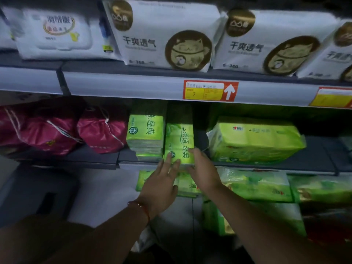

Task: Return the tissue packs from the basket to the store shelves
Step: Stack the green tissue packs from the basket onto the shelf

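Note:
A narrow green tissue pack (179, 139) stands upright at the front edge of the middle shelf (91, 159), between another upright green pack (145, 133) and a larger green pack lying flat (255, 141). My left hand (162, 185) lies with spread fingers flat against the narrow pack's lower front. My right hand (204, 172) presses its lower right side. Both hands touch the pack; neither wraps around it. The basket is not in view.
Pink drawstring bags (76, 130) fill the middle shelf's left part. White packs (163, 33) line the top shelf above a red and yellow price tag (209, 90). More green packs (255, 185) sit on the lower shelves at the right. Grey floor lies below left.

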Motion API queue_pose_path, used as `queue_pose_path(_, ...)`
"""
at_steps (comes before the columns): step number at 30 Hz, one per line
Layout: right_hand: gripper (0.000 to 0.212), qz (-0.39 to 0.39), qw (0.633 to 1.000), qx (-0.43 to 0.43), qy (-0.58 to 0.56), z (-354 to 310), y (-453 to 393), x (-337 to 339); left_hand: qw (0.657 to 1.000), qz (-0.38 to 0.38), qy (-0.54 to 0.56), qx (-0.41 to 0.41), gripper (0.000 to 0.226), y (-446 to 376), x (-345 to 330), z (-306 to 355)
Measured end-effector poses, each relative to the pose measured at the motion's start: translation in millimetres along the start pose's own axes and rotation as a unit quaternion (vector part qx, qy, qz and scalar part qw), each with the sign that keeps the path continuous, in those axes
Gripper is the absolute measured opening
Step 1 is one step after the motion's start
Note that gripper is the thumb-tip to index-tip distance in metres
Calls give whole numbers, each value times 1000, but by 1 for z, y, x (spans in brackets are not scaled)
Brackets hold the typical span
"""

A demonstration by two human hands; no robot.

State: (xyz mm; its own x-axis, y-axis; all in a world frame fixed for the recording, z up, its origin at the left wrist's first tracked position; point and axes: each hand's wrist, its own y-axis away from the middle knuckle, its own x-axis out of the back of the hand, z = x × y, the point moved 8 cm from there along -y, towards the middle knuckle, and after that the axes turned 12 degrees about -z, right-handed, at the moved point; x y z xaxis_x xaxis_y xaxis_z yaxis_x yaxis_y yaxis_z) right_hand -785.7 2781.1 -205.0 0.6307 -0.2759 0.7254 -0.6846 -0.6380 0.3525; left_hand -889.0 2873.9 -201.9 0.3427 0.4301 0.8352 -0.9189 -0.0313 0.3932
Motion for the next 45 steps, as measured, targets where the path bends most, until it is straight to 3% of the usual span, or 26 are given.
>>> queue_pose_path(15,54,-5,999,8,35,2,-29,4,996,-22,-54,69,87,-26,-1,-8)
queue_pose_path(24,63,-40,991,25,122,-1,27,39,987,-37,-97,120,74,-15,23,31)
queue_pose_path(30,59,9,987,0,162,27,118,95,996,3,-85,15,71,-10,36,122)
queue_pose_path(35,60,94,976,-110,162,85,227,159,988,10,-87,-129,70,-12,34,248)
queue_pose_path(40,60,186,939,-247,153,153,353,205,950,-1,-131,-284,71,15,18,366)
queue_pose_path(45,65,147,907,-367,142,217,432,216,916,-35,-174,-360,74,34,-9,433)
